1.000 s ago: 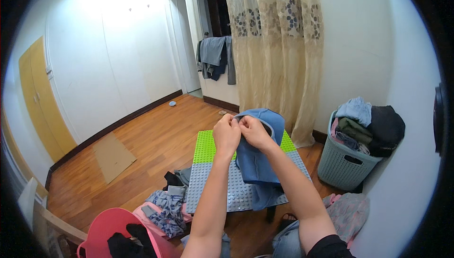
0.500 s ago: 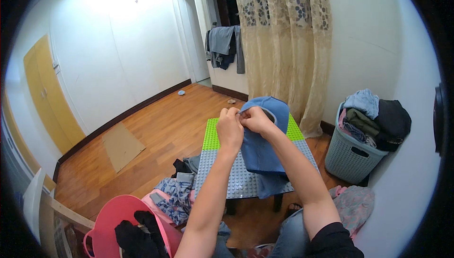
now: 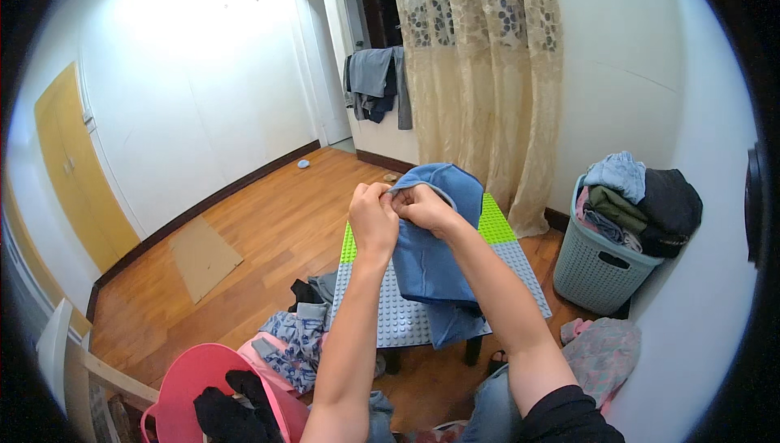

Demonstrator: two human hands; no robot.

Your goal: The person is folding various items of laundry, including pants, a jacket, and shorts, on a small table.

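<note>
A blue garment (image 3: 435, 268) hangs from my two hands over a small table with a studded grey and green top (image 3: 374, 313). Its upper edge forms an opening, and its lower part droops onto the near side of the tabletop and past its edge. My left hand (image 3: 373, 221) pinches the left end of that upper edge. Right beside it, my right hand (image 3: 422, 206) has its fingers closed on the same edge, and the fingertips of both hands almost touch. Folds and my fingers hide the exact spot they grip, and I cannot tell the garment's kind.
A pink basket (image 3: 191, 370) with black clothing stands at the lower left, beside piled clothes (image 3: 294, 337). On the right is a full grey-green laundry basket (image 3: 597, 276), with a patterned cloth (image 3: 603, 353) on the floor near it. Cardboard (image 3: 205, 258) lies on the wooden floor.
My hands and the blue garment appear slightly farther left and the whole view has shifted a little. Both hands keep their pinch on the garment's upper edge.
</note>
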